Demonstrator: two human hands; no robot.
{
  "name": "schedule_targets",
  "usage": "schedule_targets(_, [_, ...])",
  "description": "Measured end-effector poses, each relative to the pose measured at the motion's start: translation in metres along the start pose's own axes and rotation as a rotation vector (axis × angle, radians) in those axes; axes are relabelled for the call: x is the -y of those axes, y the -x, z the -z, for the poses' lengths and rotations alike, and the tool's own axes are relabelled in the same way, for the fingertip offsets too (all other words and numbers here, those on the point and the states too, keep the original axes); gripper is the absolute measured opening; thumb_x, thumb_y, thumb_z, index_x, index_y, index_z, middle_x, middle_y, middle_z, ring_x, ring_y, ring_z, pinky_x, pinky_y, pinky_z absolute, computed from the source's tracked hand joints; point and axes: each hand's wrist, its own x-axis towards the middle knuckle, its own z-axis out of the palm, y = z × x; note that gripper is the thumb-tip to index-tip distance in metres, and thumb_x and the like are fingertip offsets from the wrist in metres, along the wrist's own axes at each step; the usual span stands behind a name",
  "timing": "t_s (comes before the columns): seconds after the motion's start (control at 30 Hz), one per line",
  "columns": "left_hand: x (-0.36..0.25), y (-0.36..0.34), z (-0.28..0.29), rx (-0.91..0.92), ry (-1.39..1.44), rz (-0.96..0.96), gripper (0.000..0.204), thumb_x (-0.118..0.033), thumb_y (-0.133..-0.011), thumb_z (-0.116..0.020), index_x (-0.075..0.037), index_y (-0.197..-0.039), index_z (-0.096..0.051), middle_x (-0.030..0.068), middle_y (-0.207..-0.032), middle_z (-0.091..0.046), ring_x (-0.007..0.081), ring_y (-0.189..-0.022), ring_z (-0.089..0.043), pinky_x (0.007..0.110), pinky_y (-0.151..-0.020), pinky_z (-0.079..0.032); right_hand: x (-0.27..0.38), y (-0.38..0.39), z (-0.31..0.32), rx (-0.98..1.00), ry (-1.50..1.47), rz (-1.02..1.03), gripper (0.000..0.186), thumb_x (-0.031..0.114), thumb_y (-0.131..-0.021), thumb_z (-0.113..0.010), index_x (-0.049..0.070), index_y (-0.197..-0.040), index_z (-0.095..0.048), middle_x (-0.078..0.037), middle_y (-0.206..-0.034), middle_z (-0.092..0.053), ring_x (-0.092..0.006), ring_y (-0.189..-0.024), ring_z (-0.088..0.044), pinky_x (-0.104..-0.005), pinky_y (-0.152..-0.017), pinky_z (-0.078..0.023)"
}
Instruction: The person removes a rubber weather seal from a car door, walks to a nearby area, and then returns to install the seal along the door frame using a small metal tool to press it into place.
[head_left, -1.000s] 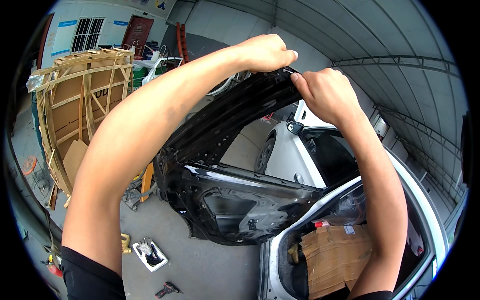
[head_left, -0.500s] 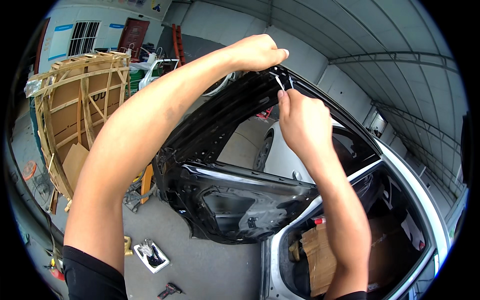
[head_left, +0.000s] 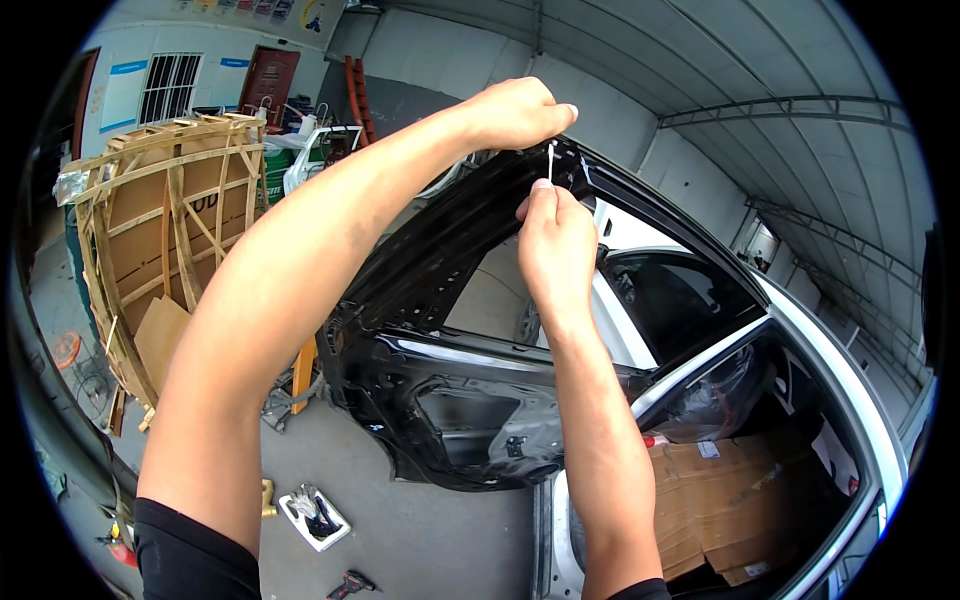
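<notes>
A black car door (head_left: pixel 470 350), bare of its inner trim, hangs open beside a white car body. My left hand (head_left: pixel 525 112) is closed at the top corner of its window frame, thumb out to the right; the fingers are mostly hidden behind the knuckles. Just below, my right hand (head_left: pixel 560 230) pinches a thin, pale, rod-like tool (head_left: pixel 551 162). The rod points up, and its tip meets the frame's upper corner. Whatever handle it has is hidden inside the fist.
Inside the door opening lies a flattened cardboard sheet (head_left: pixel 750 500). On the floor are a white tray (head_left: pixel 323 541) with gloves and a cordless power tool (head_left: pixel 352 584). A wooden crate (head_left: pixel 175 200) stands at left, and a red ladder (head_left: pixel 359 95) leans behind.
My right hand has moved left, bringing the rod-like tool from a slant to nearly upright at the frame's corner. My left hand stays at the top corner. The view has shifted slightly.
</notes>
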Motion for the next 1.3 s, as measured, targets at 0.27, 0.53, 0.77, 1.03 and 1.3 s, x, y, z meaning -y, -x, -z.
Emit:
schedule_targets(0.27, [-0.002, 0.002, -0.001, 0.007, -0.006, -0.001, 0.054, -0.038, -0.096, -0.05, -0.002, -0.055, -0.045, -0.0004, -0.049, -0.037, 0.0113, -0.046, -0.034, 0.033, -0.046, -0.032, -0.005, 0.003, -0.01, -0.08, -0.035, -0.002, 0.041, 0.026, -0.099, -0.042, -0.003, -0.078, -0.061, -0.022, -0.069, -0.063, -0.0423, -0.07, -0.062, -0.0487, -0.07, -0.047])
schedule_targets(0.53, [-0.002, 0.002, -0.001, -0.013, 0.016, 0.039, 0.055, -0.038, -0.096, -0.05, -0.002, -0.056, -0.048, -0.0022, -0.048, -0.036, 0.0092, -0.046, -0.033, 0.032, -0.045, -0.03, -0.005, 0.001, -0.018, -0.197, -0.1, 0.046, 0.041, 0.026, -0.099, -0.044, -0.004, -0.078, -0.061, -0.022, -0.067, -0.063, -0.0412, -0.068, -0.063, -0.0481, -0.068, -0.047])
schedule_targets(0.77, [0.003, -0.001, 0.008, 0.028, 0.007, 0.043, 0.054, -0.037, -0.097, -0.052, -0.001, -0.056, -0.05, -0.0039, -0.049, -0.038, 0.006, -0.046, -0.032, 0.03, -0.045, -0.029, 0.019, -0.021, 0.002, -0.269, -0.267, 0.083, 0.043, 0.026, -0.097, -0.043, -0.007, -0.077, -0.062, -0.023, -0.069, -0.063, -0.0403, -0.07, -0.064, -0.0463, -0.067, -0.047])
schedule_targets(1.03, [-0.012, -0.002, 0.008, 0.037, 0.002, 0.029, 0.056, -0.04, -0.096, -0.05, -0.002, -0.056, -0.046, -0.0036, -0.05, -0.034, 0.0084, -0.049, -0.031, 0.033, -0.048, -0.03, 0.002, 0.012, -0.031, -0.105, -0.587, -0.17, 0.039, 0.024, -0.097, -0.044, -0.004, -0.076, -0.062, -0.01, -0.054, -0.054, -0.0181, -0.053, -0.055, -0.0343, -0.055, -0.042])
schedule_targets(1.3, [-0.01, -0.003, 0.005, -0.032, 0.004, 0.023, 0.053, -0.039, -0.097, -0.05, -0.003, -0.058, -0.047, -0.0041, -0.051, -0.038, 0.0077, -0.047, -0.034, 0.03, -0.044, -0.031, -0.002, 0.0, -0.037, -0.103, -0.675, -0.138, 0.041, 0.025, -0.098, -0.044, -0.004, -0.076, -0.061, -0.01, -0.056, -0.052, -0.0178, -0.054, -0.051, -0.0364, -0.058, -0.042])
